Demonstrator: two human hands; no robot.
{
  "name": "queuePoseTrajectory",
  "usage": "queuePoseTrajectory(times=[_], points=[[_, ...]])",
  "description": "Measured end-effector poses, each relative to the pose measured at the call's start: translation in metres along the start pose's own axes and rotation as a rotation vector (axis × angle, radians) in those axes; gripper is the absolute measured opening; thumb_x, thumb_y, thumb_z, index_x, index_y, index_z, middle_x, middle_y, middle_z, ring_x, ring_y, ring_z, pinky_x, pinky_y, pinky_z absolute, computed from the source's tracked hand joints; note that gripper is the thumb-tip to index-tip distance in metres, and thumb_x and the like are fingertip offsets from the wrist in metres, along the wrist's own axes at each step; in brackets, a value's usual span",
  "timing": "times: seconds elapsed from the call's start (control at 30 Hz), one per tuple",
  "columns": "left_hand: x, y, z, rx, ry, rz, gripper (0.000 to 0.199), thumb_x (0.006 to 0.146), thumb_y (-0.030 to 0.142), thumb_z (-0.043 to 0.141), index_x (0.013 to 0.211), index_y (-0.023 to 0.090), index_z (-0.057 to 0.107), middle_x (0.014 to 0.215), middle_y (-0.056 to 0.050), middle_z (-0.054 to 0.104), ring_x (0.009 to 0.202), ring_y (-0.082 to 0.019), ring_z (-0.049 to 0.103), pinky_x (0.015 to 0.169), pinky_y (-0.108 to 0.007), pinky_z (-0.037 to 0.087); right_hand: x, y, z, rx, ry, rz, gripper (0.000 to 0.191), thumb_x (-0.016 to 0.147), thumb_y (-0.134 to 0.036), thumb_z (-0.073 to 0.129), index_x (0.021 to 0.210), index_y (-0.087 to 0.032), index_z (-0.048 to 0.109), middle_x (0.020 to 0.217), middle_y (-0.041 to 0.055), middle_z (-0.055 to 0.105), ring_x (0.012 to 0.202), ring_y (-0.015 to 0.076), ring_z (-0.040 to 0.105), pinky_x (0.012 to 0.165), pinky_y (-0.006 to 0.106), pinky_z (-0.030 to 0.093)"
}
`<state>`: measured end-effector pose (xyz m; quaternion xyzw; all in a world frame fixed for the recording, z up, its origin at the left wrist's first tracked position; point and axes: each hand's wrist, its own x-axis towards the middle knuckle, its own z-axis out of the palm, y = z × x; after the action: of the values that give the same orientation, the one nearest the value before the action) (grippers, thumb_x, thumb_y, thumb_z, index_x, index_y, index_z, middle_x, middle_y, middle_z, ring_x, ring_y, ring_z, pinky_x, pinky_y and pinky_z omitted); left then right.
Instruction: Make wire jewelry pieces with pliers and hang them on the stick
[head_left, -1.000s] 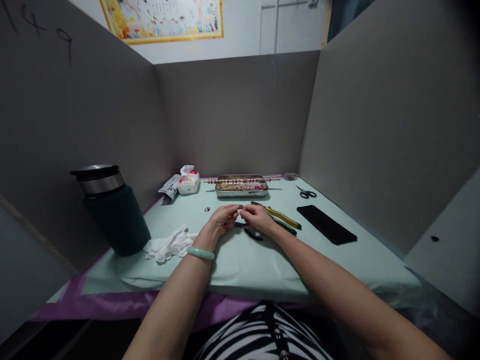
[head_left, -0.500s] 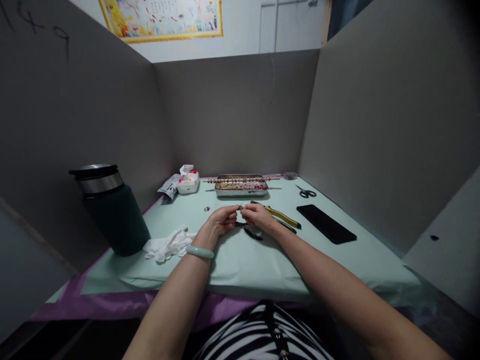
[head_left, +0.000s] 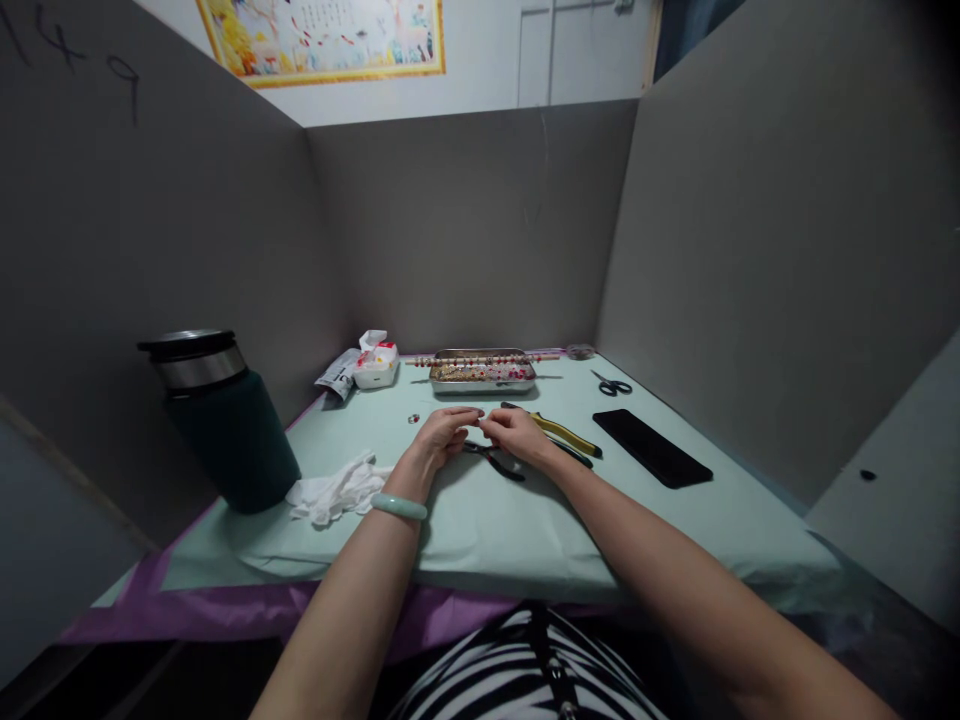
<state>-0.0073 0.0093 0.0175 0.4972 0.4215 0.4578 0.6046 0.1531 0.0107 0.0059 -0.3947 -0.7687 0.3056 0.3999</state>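
Observation:
My left hand (head_left: 444, 434), with a pale green bangle (head_left: 399, 506) on its wrist, is over the middle of the table. Its fingers reach rightward, tips close to the thumb. My right hand (head_left: 513, 432) meets it there, thumb and fingertips pinched together. Something tiny sits between the two hands' fingertips, too small to name. Small pliers with dark and red handles (head_left: 504, 467) lie just below the hands, their jaws partly under my left fingers. Yellow-handled pliers (head_left: 564, 433) lie behind and right of my right hand. A small ring-like piece (head_left: 413, 419) rests left of my left hand.
A metal tray (head_left: 484, 386) of beads stands at the back, a beaded stick (head_left: 545, 358) across it. Scissors (head_left: 615, 387) and a black phone-like slab (head_left: 651, 447) lie right. Left are a dark green flask (head_left: 236, 440), white cloth (head_left: 339, 490) and tissue pack (head_left: 376, 368). Grey partitions enclose the table.
My left fingers have straightened and stretched further over toward the right hand. The small pliers' jaws show a little more. My right hand has barely shifted.

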Motion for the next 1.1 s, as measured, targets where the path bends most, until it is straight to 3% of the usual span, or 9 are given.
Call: queuePoseTrajectory(times=[0.13,0.3,0.4,0.53,0.63,0.73,0.9,1.1], points=[[0.001,0.000,-0.001,0.009,0.048,0.007,0.033,0.055,0.029,0.075,0.082,0.012,0.066,0.045,0.006,0.038,0.039,-0.002,0.019,0.040,-0.021,0.005,-0.001,0.002,-0.001,-0.121,0.010,-0.087,0.035,0.082,-0.042,0.047,0.060,-0.016,0.057,0.052,-0.0018,0.052,0.053,0.0100,0.044,0.052,0.022,0.031],[-0.002,0.003,-0.001,0.015,0.110,-0.004,0.037,0.053,0.028,0.076,0.086,0.013,0.066,0.063,-0.001,0.061,0.041,-0.002,0.020,0.041,-0.022,0.006,-0.003,-0.001,-0.023,-0.290,0.105,-0.136,0.032,0.083,-0.043,0.048,0.070,-0.017,0.062,0.064,0.0009,0.058,0.060,0.0121,0.047,0.058,0.024,0.033],[-0.006,0.006,0.000,0.035,0.141,-0.038,0.039,0.052,0.026,0.075,0.088,0.014,0.067,0.063,0.000,0.062,0.042,-0.003,0.020,0.043,-0.023,0.008,-0.006,-0.001,-0.037,-0.430,-0.055,-0.160,0.028,0.076,-0.045,0.060,0.080,-0.019,0.067,0.082,0.0052,0.063,0.075,0.0164,0.052,0.068,0.026,0.036],[-0.008,0.007,0.002,0.062,0.209,-0.044,0.038,0.051,0.022,0.074,0.088,0.016,0.069,0.062,0.001,0.062,0.044,-0.004,0.025,0.045,-0.022,0.015,-0.012,-0.003,-0.041,-0.574,-0.341,-0.182,0.039,0.068,-0.047,0.066,0.097,-0.021,0.067,0.096,0.0084,0.062,0.092,0.0230,0.052,0.077,0.030,0.037],[-0.008,0.007,0.002,0.106,0.222,-0.038,0.037,0.052,0.023,0.074,0.087,0.016,0.069,0.053,0.003,0.057,0.043,-0.004,0.026,0.046,-0.022,0.017,-0.016,-0.009,-0.035,-0.670,-0.396,-0.195,0.038,0.070,-0.041,0.063,0.102,-0.021,0.065,0.100,0.0092,0.061,0.093,0.0240,0.052,0.078,0.030,0.038],[-0.007,0.006,0.001,0.140,0.194,-0.020,0.037,0.053,0.024,0.074,0.088,0.015,0.069,0.049,0.004,0.053,0.042,-0.004,0.022,0.045,-0.022,0.014,-0.020,-0.016,-0.024,-0.791,-0.356,-0.177,0.032,0.070,-0.033,0.060,0.098,-0.019,0.065,0.100,0.0111,0.060,0.094,0.0256,0.052,0.076,0.031,0.038],[-0.007,0.006,0.001,0.129,0.207,0.009,0.034,0.055,0.026,0.072,0.088,0.014,0.070,0.066,-0.001,0.065,0.043,-0.003,0.024,0.043,-0.022,0.015,-0.021,-0.018,-0.005,-0.931,-0.231,-0.150,0.031,0.075,-0.033,0.052,0.097,-0.015,0.063,0.101,0.0159,0.060,0.096,0.0286,0.052,0.076,0.034,0.038],[-0.007,0.006,0.000,0.119,0.195,0.062,0.035,0.054,0.029,0.074,0.085,0.013,0.069,0.068,-0.003,0.065,0.041,-0.003,0.026,0.041,-0.021,0.014,-0.008,-0.004,-0.012,-0.708,-0.090,0.030,0.020,0.077,-0.029,0.050,0.078,-0.014,0.062,0.083,0.0137,0.063,0.074,0.0220,0.055,0.064,0.030,0.035]])
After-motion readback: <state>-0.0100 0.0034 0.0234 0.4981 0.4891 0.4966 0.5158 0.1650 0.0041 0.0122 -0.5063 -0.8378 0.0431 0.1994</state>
